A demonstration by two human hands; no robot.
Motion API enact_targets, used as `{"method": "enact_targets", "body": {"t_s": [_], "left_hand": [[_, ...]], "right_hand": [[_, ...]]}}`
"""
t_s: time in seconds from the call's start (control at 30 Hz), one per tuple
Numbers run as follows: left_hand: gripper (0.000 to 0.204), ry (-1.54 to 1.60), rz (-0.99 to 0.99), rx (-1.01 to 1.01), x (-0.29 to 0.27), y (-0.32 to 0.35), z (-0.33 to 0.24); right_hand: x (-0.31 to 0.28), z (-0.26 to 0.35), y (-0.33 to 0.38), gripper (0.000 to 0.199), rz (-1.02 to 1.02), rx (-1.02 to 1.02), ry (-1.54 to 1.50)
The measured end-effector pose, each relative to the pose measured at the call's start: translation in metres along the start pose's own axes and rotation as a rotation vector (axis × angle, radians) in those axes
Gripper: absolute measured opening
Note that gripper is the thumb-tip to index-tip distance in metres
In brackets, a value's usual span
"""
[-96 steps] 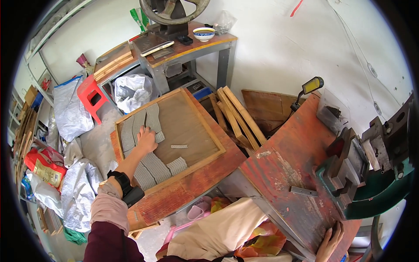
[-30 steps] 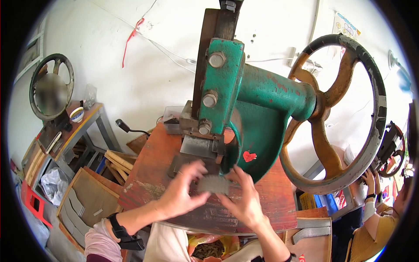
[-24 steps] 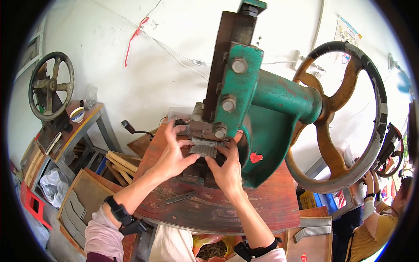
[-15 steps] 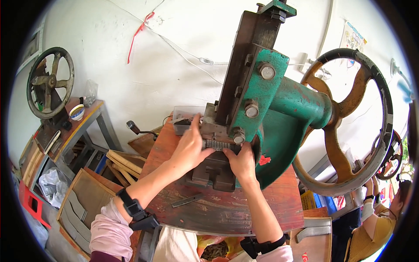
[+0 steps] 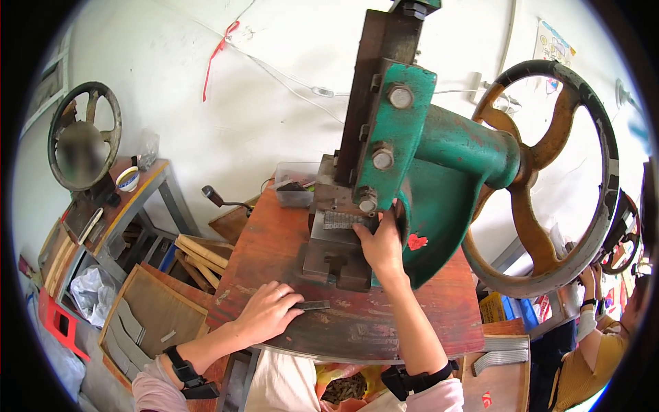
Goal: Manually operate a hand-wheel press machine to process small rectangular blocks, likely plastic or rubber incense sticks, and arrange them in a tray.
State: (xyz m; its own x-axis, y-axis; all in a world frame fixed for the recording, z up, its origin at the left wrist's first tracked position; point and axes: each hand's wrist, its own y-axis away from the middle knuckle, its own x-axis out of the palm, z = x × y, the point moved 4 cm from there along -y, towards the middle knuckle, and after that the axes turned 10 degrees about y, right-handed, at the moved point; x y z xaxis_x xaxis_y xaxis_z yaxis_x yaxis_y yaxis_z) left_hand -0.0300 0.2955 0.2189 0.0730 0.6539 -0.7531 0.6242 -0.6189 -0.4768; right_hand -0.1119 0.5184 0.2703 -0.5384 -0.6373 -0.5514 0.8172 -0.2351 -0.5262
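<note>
L hand (image 5: 273, 312) pinching metal bar (image 5: 316, 305) by left end on near bench (image 5: 254, 247), R hand (image 5: 381, 247) thumb at right end of gray ribbed piece (image 5: 340, 219) farther off at press (image 5: 401, 123), prob steadying it, can't tell if gripping.

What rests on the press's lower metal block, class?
On the block, a grey ribbed piece; the right hand hides some of its right side. Anything beneath the piece is covered.
</note>
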Motion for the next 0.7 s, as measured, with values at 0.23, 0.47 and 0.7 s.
{"method": "enact_targets", "body": {"t_s": [0.23,0.47,0.7], "left_hand": [[0.021,-0.05,-0.267,0.059,-0.044,-0.079,-0.014],[0.033,0.074,-0.273,-0.22,-0.028,-0.116,0.031],[0.05,-0.119,-0.096,-0.362,-0.007,-0.12,0.03]], "right_hand": [[-0.005,0.001,0.005,0.065,-0.115,-0.086,0.004],[-0.041,0.01,0.086,0.058,-0.013,-0.224,-0.067],[-0.078,-0.07,0.161,0.04,0.029,0.049,0.136]]}}
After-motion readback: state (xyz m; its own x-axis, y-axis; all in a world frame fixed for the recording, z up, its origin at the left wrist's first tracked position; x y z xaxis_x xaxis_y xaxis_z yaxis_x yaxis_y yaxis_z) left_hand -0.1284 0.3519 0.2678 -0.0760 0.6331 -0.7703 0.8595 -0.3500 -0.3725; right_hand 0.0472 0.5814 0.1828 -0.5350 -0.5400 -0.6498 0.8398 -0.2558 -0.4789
